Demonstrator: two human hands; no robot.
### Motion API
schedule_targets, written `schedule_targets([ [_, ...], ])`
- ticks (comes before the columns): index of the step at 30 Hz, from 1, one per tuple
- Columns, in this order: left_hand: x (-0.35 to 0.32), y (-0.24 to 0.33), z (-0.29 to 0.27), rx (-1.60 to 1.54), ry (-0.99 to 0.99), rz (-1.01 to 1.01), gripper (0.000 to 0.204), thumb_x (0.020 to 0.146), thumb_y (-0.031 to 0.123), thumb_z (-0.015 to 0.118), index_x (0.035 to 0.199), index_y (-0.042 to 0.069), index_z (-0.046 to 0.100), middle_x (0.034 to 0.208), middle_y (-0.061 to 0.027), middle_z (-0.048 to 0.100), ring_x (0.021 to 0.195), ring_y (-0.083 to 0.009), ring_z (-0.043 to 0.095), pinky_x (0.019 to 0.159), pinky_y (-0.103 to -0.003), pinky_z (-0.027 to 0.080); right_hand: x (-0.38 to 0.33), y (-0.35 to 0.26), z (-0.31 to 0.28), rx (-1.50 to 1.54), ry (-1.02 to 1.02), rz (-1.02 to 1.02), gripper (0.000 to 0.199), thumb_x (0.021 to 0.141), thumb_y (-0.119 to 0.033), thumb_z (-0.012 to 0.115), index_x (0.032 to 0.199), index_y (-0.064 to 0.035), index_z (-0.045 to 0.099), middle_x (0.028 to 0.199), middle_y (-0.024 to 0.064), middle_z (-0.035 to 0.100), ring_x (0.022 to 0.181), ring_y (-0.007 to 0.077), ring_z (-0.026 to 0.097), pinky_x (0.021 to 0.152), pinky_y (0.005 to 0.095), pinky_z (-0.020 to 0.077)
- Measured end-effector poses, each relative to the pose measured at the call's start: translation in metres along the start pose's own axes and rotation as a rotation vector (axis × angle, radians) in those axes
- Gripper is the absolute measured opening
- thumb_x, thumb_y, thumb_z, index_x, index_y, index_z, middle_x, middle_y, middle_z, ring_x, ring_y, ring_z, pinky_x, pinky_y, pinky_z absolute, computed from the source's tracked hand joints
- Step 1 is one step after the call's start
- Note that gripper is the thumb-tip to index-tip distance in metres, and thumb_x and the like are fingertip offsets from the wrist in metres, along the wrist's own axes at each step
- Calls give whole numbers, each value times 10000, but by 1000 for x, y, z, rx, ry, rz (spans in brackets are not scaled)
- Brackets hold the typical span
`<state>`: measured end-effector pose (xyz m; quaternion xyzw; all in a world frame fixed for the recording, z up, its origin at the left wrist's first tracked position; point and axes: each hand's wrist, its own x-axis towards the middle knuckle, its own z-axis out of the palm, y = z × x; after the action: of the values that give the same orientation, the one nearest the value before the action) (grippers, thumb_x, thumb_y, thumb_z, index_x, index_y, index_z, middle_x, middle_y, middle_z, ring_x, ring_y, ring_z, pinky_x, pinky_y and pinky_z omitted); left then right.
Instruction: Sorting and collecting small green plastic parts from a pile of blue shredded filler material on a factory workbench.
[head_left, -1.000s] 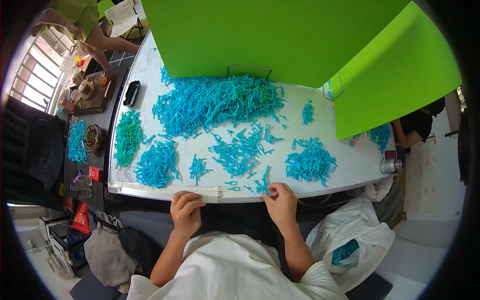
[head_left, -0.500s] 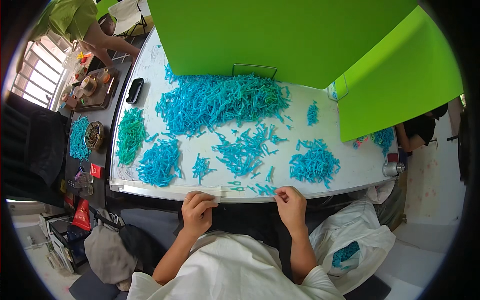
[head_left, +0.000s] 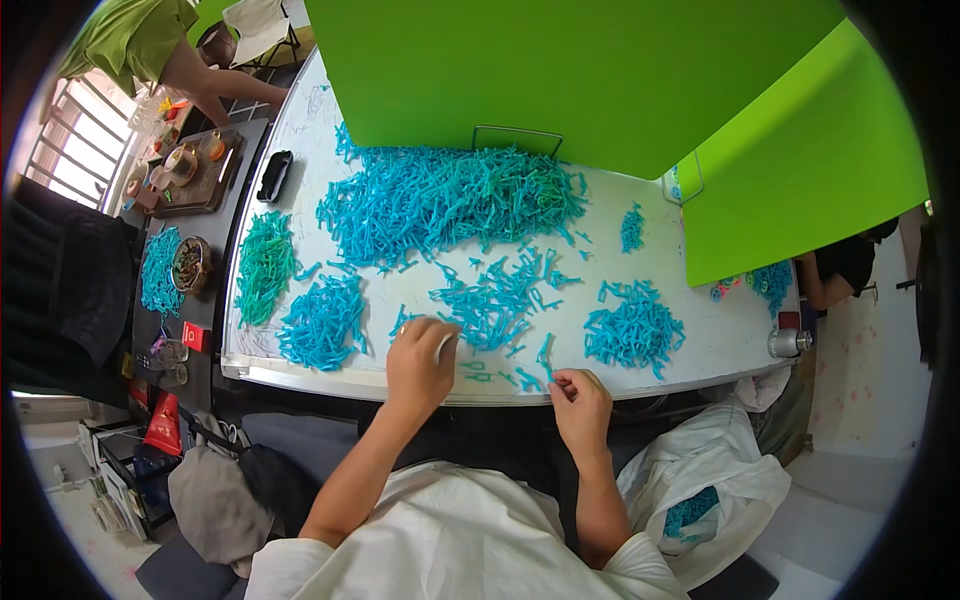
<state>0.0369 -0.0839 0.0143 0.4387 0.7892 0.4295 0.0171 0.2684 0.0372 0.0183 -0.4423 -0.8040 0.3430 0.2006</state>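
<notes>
My left hand [head_left: 422,365] reaches over the table's near side with its fingers curled together, partly covering a small group of blue plastic pieces [head_left: 398,325]. What lies between those fingertips is hidden. At the table's front edge my right hand [head_left: 580,398] is closed in a pinch, beside a short row of blue pieces [head_left: 525,380]. Whatever it pinches is too small to make out. A few greenish pieces [head_left: 477,376] lie between the hands. Ahead of them is a loose scatter of blue forked pieces [head_left: 490,305].
A big blue-green heap [head_left: 440,205] lies before a green upright panel [head_left: 560,70]. Smaller blue piles [head_left: 325,325] [head_left: 635,330] and a green one [head_left: 265,270] flank the hands. A metal cylinder [head_left: 790,343] stands at the right edge, above a white sack [head_left: 715,480]. Other people are nearby.
My left hand has moved forward and to the right, from the table's front edge to the small blue group. My right hand stays at the edge, still pinched.
</notes>
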Motion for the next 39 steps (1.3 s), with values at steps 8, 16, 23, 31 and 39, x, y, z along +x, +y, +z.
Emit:
schedule_targets([
  [8,80,-20,44,135,-208,184,23,824,67,761,840,83,767,886,-110,687,890,-327,660,801,-433,529,-3,-4,-4,38,40,16,132,836,22,794,948,1,727,856,97,707,666,189,668,629,313,532],
  [16,95,-32,56,259,-463,308,98,695,-28,685,729,63,675,855,-140,682,884,-344,664,757,-429,548,-2,-7,-11,88,71,12,89,866,25,769,941,5,725,878,90,704,683,171,673,631,288,537],
  [23,96,-20,40,263,-408,315,139,707,-48,677,792,48,624,859,-137,658,871,-345,652,741,-440,535,-3,-10,-9,112,64,14,80,879,28,759,949,5,728,904,78,710,700,157,675,634,281,542],
  [31,35,-9,-21,-312,-224,-254,136,921,-89,651,1016,4,681,809,-101,698,753,-177,699,686,-295,547,-5,-6,-9,53,54,59,112,854,23,777,953,1,731,889,90,711,689,180,677,644,297,541],
  [39,-43,-5,-25,-711,-306,-644,94,1025,19,658,1094,-26,701,935,-44,717,834,-108,700,775,-260,589,21,-7,7,-131,153,-34,127,859,-132,815,898,-35,742,848,99,702,716,260,684,675,374,538],
])
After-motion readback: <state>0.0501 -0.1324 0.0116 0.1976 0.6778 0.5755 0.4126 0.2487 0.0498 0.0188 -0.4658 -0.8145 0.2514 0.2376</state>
